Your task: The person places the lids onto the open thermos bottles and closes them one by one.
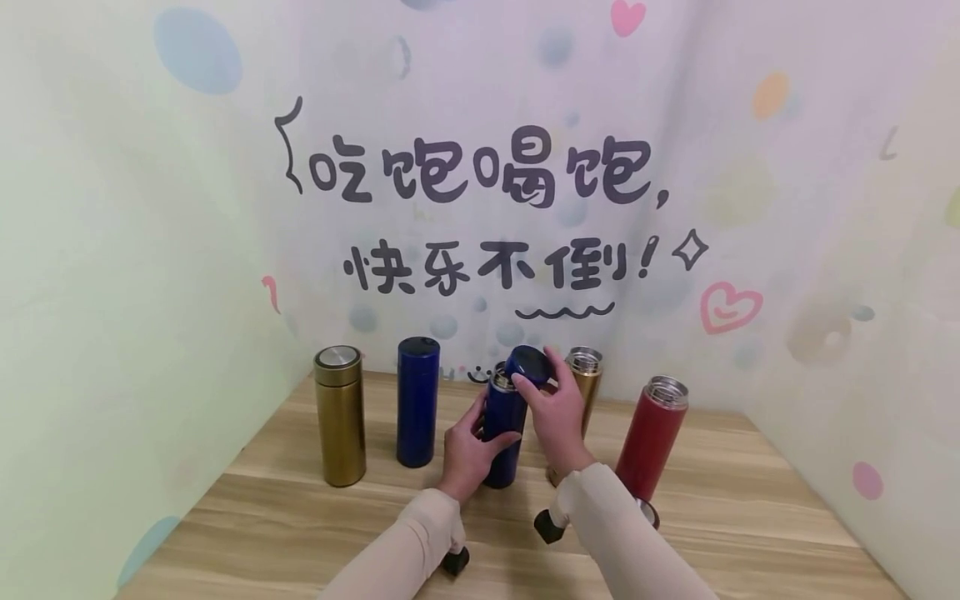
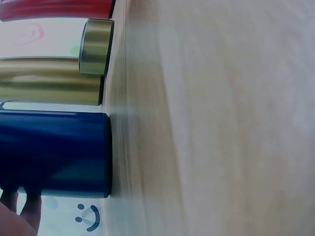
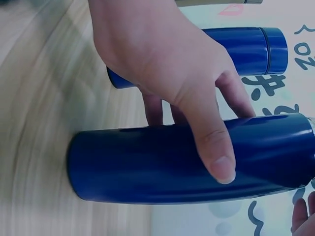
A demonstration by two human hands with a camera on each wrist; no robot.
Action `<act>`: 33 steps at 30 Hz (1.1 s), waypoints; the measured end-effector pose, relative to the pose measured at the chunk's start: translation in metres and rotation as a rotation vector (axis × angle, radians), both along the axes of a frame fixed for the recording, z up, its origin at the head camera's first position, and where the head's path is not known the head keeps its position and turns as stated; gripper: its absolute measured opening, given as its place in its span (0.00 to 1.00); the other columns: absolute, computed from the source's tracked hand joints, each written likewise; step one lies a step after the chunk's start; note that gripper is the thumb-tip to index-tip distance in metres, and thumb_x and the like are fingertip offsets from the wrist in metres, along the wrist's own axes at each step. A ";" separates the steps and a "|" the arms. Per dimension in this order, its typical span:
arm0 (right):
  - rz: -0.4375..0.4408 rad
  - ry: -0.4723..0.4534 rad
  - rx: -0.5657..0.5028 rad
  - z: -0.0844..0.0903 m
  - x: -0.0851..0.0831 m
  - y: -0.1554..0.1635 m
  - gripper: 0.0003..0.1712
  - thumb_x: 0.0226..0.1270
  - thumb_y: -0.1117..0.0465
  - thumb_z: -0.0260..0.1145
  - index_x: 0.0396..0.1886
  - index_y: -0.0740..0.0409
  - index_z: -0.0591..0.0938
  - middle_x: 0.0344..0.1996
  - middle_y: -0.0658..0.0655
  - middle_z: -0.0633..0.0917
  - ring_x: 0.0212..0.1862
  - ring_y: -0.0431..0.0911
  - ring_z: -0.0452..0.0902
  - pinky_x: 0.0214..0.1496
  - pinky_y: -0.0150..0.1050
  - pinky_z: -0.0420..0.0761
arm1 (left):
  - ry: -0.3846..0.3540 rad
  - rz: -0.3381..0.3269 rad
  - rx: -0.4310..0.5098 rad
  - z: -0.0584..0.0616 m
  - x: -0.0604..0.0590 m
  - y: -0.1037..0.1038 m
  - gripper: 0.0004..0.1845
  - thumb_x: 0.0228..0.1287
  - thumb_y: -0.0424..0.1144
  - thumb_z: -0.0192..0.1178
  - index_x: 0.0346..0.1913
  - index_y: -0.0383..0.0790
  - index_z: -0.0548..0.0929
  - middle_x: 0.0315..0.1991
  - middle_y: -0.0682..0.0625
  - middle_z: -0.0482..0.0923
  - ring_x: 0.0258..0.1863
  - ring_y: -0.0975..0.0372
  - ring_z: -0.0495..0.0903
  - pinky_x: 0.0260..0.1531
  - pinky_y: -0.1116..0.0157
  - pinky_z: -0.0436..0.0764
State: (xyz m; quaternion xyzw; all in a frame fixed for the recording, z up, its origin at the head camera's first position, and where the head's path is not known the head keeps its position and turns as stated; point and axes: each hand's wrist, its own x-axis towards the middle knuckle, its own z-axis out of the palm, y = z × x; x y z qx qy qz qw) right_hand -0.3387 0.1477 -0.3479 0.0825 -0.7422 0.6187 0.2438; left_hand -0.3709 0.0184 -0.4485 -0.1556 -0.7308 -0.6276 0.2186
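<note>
Left hand (image 1: 467, 450) grips glossy blue steel flask (image 1: 501, 442) mid-body; right hand (image 1: 551, 404) holds its blue lid (image 1: 527, 365); rigid, likely slippery.

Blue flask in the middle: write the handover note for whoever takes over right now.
Left hand: grips the body of the open blue flask, which stands upright on the wooden table.
Right hand: holds the blue lid, tilted, right at the flask's mouth.
Around it: gold flask and second blue flask on the left, both capped. Another gold flask and the red flask on the right, both with open mouths. A gold lid stands on the table beside them.
Done: lid is off the threads.
Left: whether it goes on or comes away cannot be told; the two open flasks are untouched.
</note>
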 end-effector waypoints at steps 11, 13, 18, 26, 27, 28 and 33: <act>0.006 -0.011 0.076 0.005 -0.009 -0.004 0.36 0.60 0.45 0.71 0.67 0.45 0.72 0.64 0.54 0.73 0.57 0.57 0.74 0.57 0.55 0.76 | -0.026 -0.018 -0.005 -0.003 -0.002 0.000 0.46 0.49 0.57 0.73 0.72 0.52 0.67 0.64 0.46 0.73 0.58 0.54 0.76 0.55 0.56 0.76; 0.007 -0.002 0.087 0.005 -0.011 -0.004 0.34 0.61 0.46 0.71 0.66 0.46 0.73 0.63 0.54 0.73 0.58 0.56 0.74 0.57 0.55 0.76 | -0.030 -0.020 -0.006 -0.003 -0.002 0.000 0.46 0.49 0.57 0.72 0.72 0.52 0.66 0.64 0.47 0.72 0.59 0.54 0.76 0.55 0.56 0.76; 0.025 0.012 0.116 0.007 -0.015 -0.003 0.33 0.61 0.49 0.71 0.66 0.50 0.74 0.63 0.56 0.74 0.60 0.56 0.72 0.58 0.56 0.74 | -0.023 -0.018 -0.013 -0.002 -0.002 0.000 0.46 0.50 0.56 0.73 0.72 0.51 0.66 0.64 0.47 0.72 0.58 0.55 0.77 0.54 0.56 0.77; 0.044 0.009 0.190 0.008 -0.017 -0.003 0.35 0.61 0.49 0.72 0.67 0.51 0.74 0.64 0.58 0.73 0.59 0.56 0.73 0.58 0.56 0.75 | 0.007 -0.015 -0.004 -0.004 -0.002 -0.002 0.45 0.51 0.53 0.73 0.72 0.50 0.67 0.64 0.46 0.73 0.57 0.54 0.77 0.53 0.56 0.77; 0.042 0.008 0.198 0.007 -0.018 -0.003 0.35 0.61 0.49 0.72 0.66 0.52 0.74 0.64 0.58 0.74 0.59 0.57 0.73 0.58 0.56 0.75 | 0.005 -0.017 -0.005 -0.004 -0.002 -0.002 0.45 0.51 0.53 0.73 0.72 0.50 0.67 0.64 0.45 0.73 0.57 0.53 0.77 0.53 0.56 0.77; 0.039 0.004 0.202 0.006 -0.018 -0.003 0.34 0.61 0.50 0.72 0.66 0.51 0.74 0.64 0.58 0.74 0.59 0.56 0.73 0.58 0.56 0.75 | 0.002 -0.019 -0.007 -0.004 -0.002 -0.002 0.45 0.51 0.53 0.73 0.72 0.50 0.67 0.64 0.45 0.72 0.58 0.53 0.77 0.53 0.56 0.77; 0.040 0.002 0.201 0.003 -0.019 -0.003 0.32 0.61 0.50 0.72 0.65 0.49 0.75 0.63 0.55 0.74 0.59 0.55 0.74 0.59 0.55 0.75 | -0.018 -0.024 -0.005 -0.003 -0.001 -0.003 0.46 0.51 0.55 0.73 0.73 0.50 0.66 0.65 0.46 0.72 0.59 0.53 0.76 0.54 0.56 0.76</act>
